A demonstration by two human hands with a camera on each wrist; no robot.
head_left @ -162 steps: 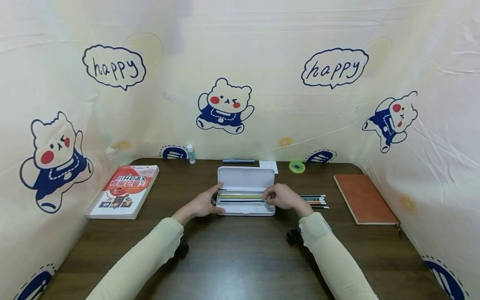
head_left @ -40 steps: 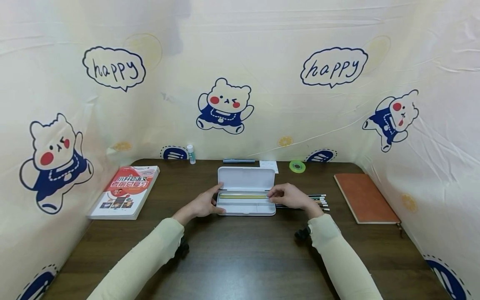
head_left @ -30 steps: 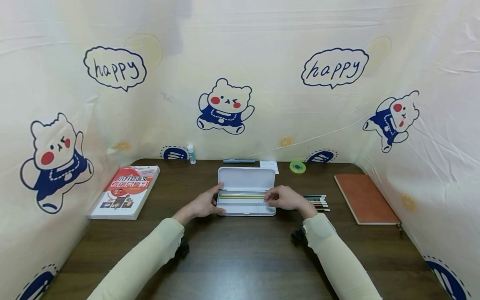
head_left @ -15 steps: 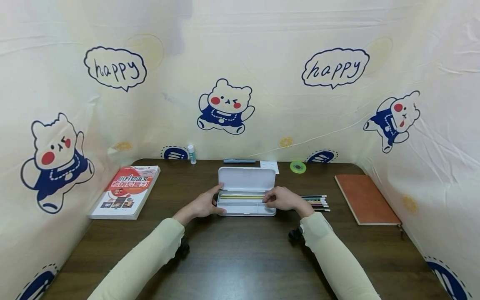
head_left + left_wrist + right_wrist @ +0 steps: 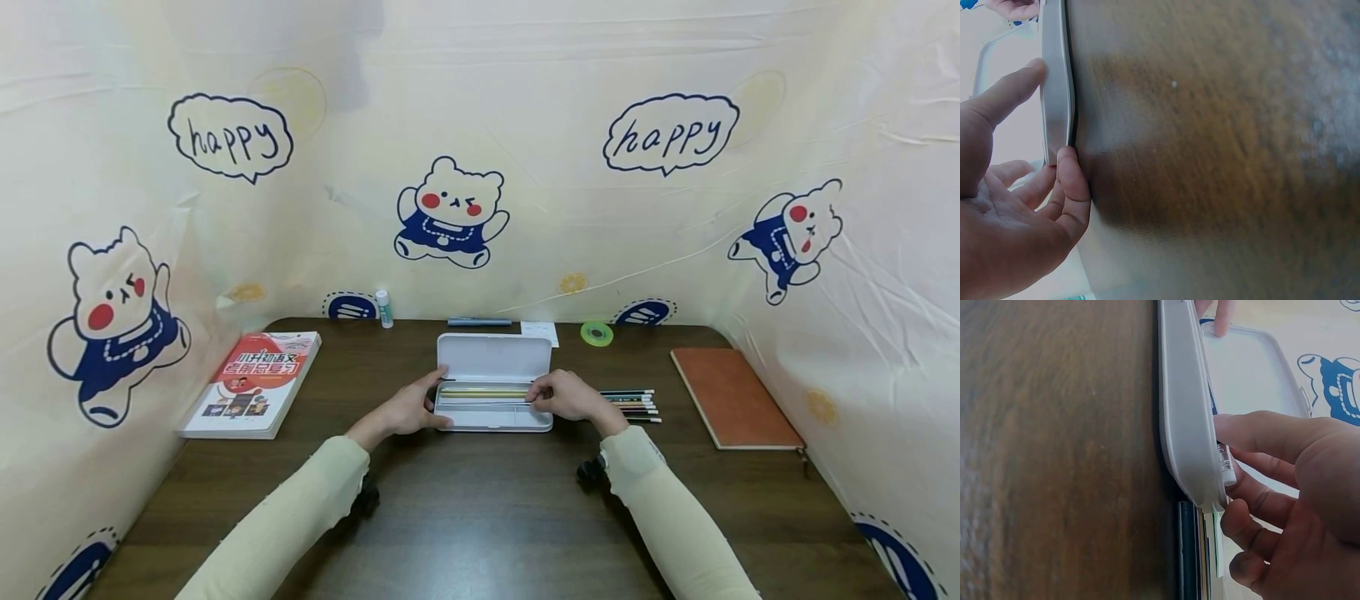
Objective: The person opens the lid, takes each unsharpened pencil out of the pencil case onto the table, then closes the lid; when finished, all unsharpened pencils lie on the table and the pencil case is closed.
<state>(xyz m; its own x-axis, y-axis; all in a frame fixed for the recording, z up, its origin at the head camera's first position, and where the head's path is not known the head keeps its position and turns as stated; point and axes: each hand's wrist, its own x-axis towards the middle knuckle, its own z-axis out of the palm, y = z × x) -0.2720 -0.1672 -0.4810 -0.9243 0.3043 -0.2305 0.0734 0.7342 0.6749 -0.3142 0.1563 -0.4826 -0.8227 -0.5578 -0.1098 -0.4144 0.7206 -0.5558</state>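
- The pencil case point(image 5: 472, 415), lid raised, sits on the counter point(image 5: 465, 508); pencils point(image 5: 483, 394) lie along its rear compartment.
- Left hand point(image 5: 405, 408) grips its left end.
- Right hand point(image 5: 567, 396) pinches a white-tipped pencil point(image 5: 1227, 467) at its right end.
- Loose pencils point(image 5: 633, 407) lie just right of it.

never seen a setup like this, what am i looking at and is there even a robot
No robot: this is a person working bare-handed. The wide picture looks forward and down from the head; the two close ones are taken from the left and right wrists. On the dark table, an open white pencil case lies in the middle, with loose pencils to its right. A book lies at the left, a brown notebook at the right, and a glue stick, paper slip and green roll sit along the back. The left hand holds the case's left end; the right hand appears to pinch a pencil at its right end.
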